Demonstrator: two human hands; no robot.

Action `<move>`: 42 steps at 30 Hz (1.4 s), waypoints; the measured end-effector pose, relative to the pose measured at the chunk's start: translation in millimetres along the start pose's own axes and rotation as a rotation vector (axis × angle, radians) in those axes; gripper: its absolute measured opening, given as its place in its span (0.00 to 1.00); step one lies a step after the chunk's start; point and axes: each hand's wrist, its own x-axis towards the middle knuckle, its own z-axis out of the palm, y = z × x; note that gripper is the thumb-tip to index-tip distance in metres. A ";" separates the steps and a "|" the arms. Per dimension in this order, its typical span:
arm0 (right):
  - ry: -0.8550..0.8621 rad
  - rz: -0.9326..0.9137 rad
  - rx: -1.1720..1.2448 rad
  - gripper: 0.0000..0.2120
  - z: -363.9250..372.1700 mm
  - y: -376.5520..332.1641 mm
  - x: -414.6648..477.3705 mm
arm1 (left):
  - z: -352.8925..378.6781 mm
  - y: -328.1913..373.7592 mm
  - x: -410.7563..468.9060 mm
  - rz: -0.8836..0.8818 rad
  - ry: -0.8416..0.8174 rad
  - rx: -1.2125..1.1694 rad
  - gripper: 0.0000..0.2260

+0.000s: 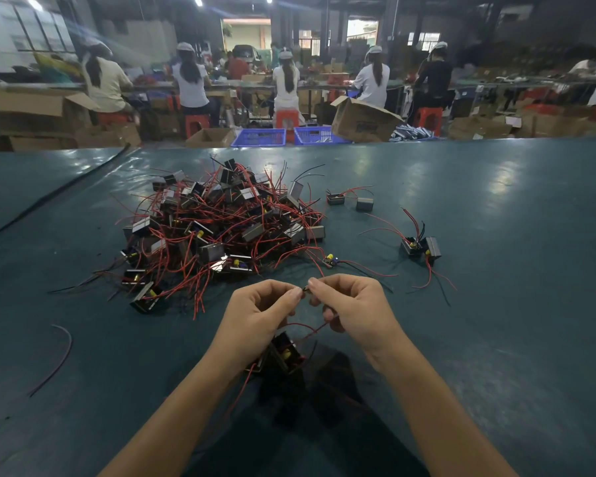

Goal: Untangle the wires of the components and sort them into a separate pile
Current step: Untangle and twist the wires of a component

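Fingers (291, 293) of the left hand (258, 318) are curled and meet the tips of the right hand (351, 309); between them I see both hands pinching the black wire end (305, 289). The lower fingers of the right hand also hold a thin red wire (310, 333), which runs down to the component (284, 354). This is a small black box with a yellow part inside, just under the left wrist; I cannot tell if it touches the table (496, 339).

Further from me lies the big pile (221, 228): many such boxes with shiny grey sides, tangled in red and black wires. To its right, apart from it, are 2 sorted boxes (350, 201), 2 more boxes (420, 247), and 1 bare board (330, 260) with a yellow part. A loose wire (62, 352) curves at the left.

The table has a smooth, glossy dark green sheet. Behind it stand 2 blue plastic baskets (258, 137) with mesh walls and a brown cardboard carton (362, 120); its print is too blurred for me to read.
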 end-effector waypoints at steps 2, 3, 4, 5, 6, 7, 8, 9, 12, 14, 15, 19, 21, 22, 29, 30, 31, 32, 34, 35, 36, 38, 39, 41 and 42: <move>0.003 0.117 0.039 0.09 -1.2 -0.9 0.6 | 1.7 -0.3 -0.5 -0.003 -0.012 -0.001 0.05; 0.002 0.173 0.055 0.09 -2.0 -1.5 0.8 | 2.7 -0.4 -0.8 -0.002 -0.015 0.001 0.05; -0.001 0.223 0.068 0.08 -2.8 -2.3 0.7 | 3.6 -0.4 -1.1 0.002 -0.017 0.013 0.05; -0.007 0.264 0.079 0.07 -3.8 -3.2 0.6 | 4.5 -0.5 -1.3 0.007 -0.019 0.036 0.05; -0.012 0.299 0.082 0.06 -4.8 -3.7 0.4 | 5.0 -0.9 -1.6 0.014 -0.017 0.062 0.05; -0.017 0.323 0.075 0.05 -5.7 -3.8 0.1 | 5.2 -1.4 -2.0 0.021 -0.014 0.080 0.05; -0.020 0.337 0.060 0.06 -6.2 -3.6 0.0 | 5.1 -1.9 -2.2 0.027 -0.012 0.090 0.05; -0.016 0.342 0.037 0.06 -6.4 -3.2 -0.1 | 4.7 -2.2 -2.5 0.031 -0.012 0.099 0.06; 0.007 0.347 -0.028 0.07 -6.0 -2.7 -0.1 | 4.1 -2.4 -2.8 0.042 -0.021 0.133 0.06; -0.016 0.394 0.001 0.08 -6.7 -2.9 0.2 | 4.3 -2.4 -2.8 0.048 -0.035 0.155 0.06; -0.040 0.426 0.035 0.08 -7.8 -3.0 0.3 | 4.4 -2.5 -2.5 0.048 -0.041 0.159 0.06; -0.069 0.411 0.081 0.09 -7.6 -0.9 -1.4 | 1.8 -2.1 -0.8 0.023 -0.057 0.135 0.07; -0.019 0.236 0.012 0.09 -4.2 2.4 -1.5 | 0.0 -0.7 -0.4 0.009 -0.060 0.103 0.06; 0.004 0.122 -0.053 0.07 -2.7 3.9 -1.3 | -0.3 0.3 -0.4 -0.002 -0.060 0.070 0.06; -0.018 -0.217 -0.317 0.08 -0.4 10.2 0.5 | 0.7 2.7 0.5 0.005 -0.027 0.004 0.06; -0.024 -0.239 -0.335 0.08 -0.3 10.8 0.4 | 0.7 2.4 0.7 0.008 -0.022 0.006 0.06; -0.031 -0.259 -0.352 0.07 -0.4 11.3 0.5 | 0.5 2.1 0.7 0.008 -0.020 0.009 0.06; -0.044 -0.274 -0.367 0.07 -0.7 11.4 0.5 | 0.7 1.9 0.7 0.008 -0.018 0.011 0.06; -0.080 -0.288 -0.381 0.06 -1.6 10.9 0.5 | 0.6 1.3 1.1 0.005 -0.012 0.006 0.06; -0.090 -0.287 -0.385 0.05 -1.9 10.6 0.3 | 0.6 1.0 1.4 0.003 -0.008 0.001 0.05; -0.091 -0.277 -0.391 0.05 -1.6 10.0 0.3 | 0.5 0.6 1.4 0.001 -0.003 0.001 0.05; -0.087 -0.228 -0.377 0.06 -0.2 8.8 0.3 | 0.1 -0.5 1.5 0.011 0.010 0.030 0.05; -0.089 -0.180 -0.340 0.07 0.4 8.4 0.5 | -0.5 -1.3 1.5 0.022 0.018 0.056 0.04; -0.106 -0.047 -0.232 0.08 1.3 7.1 0.7 | -1.2 -2.4 1.1 0.065 0.026 0.115 0.05; -0.120 0.029 -0.182 0.09 1.3 5.9 0.5 | -0.8 -2.3 0.3 0.093 0.023 0.147 0.05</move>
